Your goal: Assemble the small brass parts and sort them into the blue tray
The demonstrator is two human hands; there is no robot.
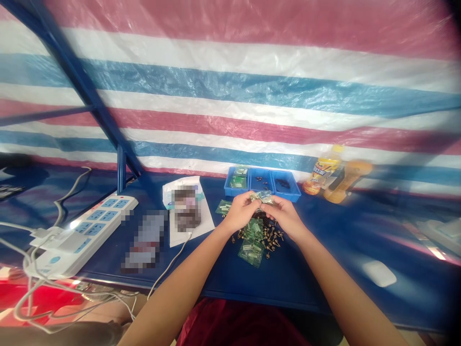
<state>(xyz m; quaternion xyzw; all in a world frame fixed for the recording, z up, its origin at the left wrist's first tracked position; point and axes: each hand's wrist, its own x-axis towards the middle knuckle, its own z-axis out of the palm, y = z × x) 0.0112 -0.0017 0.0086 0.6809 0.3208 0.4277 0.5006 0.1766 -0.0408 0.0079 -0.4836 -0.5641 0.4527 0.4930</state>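
A small clear plastic bag (262,196) with shiny contents is pinched between my two hands, above the middle of the blue table. My left hand (242,211) grips its left side, and my right hand (284,214) closes on its right side, thumbs nearly meeting. What lies inside the bag is too small to make out. Below the hands are several green-tinted small bags (251,252), partly overlapping. Beside them spreads a loose pile of small brass-coloured metal parts (272,239). Another green bag (223,207) lies just left of my left hand.
Behind the hands stands a blue three-compartment tray (288,193) with green bags and small dark parts. Two drink bottles (319,175) are to its right. A white power strip (104,216) with cables lies left, near a white paper (207,221). A white rounded object (380,273) sits right.
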